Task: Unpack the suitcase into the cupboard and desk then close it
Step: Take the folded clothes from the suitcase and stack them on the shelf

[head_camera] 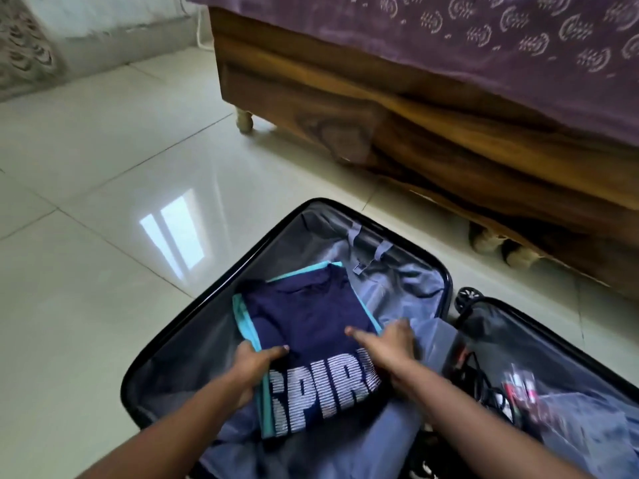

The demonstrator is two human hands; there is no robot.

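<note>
The suitcase (221, 271) has a black shell and a grey-blue lining. In it lies a navy shirt (311, 319) with white striped letters, on a turquoise garment (242, 316). The floor (103, 167) has glossy off-white tiles. The bed frame (380, 108) is brown wood, and the bedcover (449, 36) is purple with a pale leaf pattern.

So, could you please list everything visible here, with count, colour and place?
suitcase: one, black shell, grey lining, open flat on the floor
folded T-shirt: one, navy, white lettering, top of stack in left half
folded garment: one, turquoise, beneath the T-shirt
cables and small items: several, black and red, blurred, right half
bed: one, wooden, purple patterned cover, behind suitcase
floor: white glossy tiles
left hand: grips stack's left edge
right hand: grips stack's right edge
</note>
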